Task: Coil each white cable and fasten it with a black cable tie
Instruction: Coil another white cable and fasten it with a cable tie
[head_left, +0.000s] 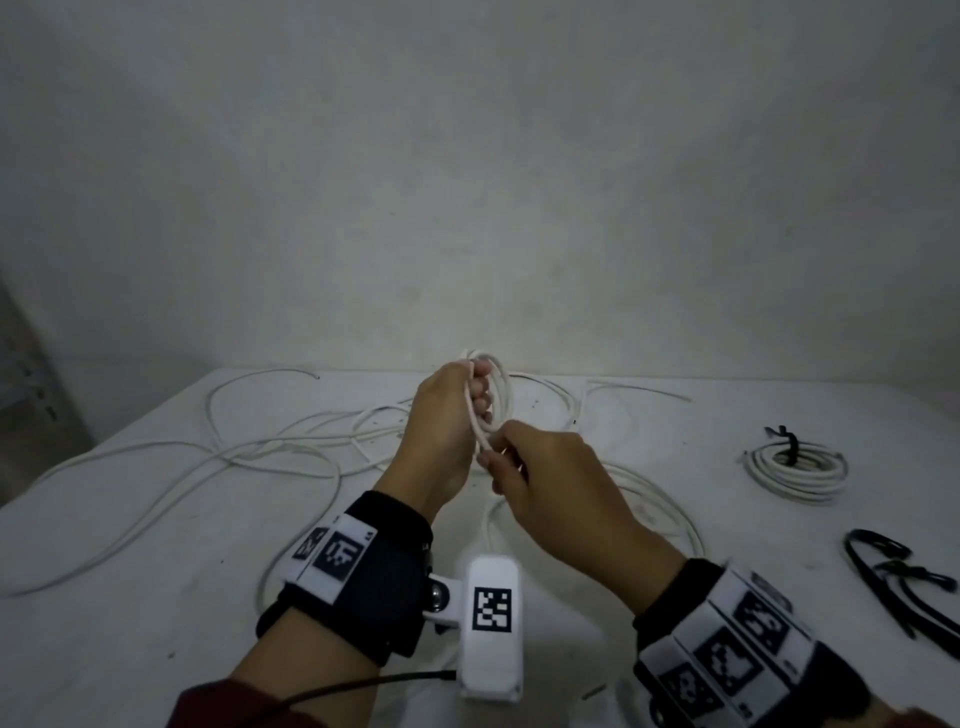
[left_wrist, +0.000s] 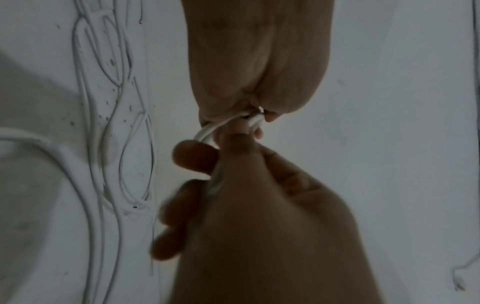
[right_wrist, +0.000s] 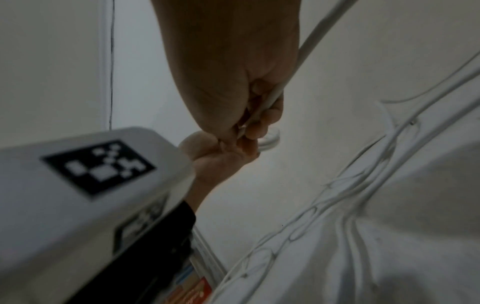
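Both hands (head_left: 498, 447) grip one white cable (head_left: 496, 395), its loops round left fingers (head_left: 480, 387).

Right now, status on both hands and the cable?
Left hand holds white cable coil. Right hand pinches the strand, feeding it. Loose cables still tangled; one tied coil done.

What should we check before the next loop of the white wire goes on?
1. Left hand grips the coil: ok.
2. Right hand pinches the white cable: ok.
3. Loose cables on the table free of tangles: not ok, they cross.
4. Black cable ties on the table at the right: ok.
5. Finished coil tied: ok.
6. Cable length left to wind: cannot tell.
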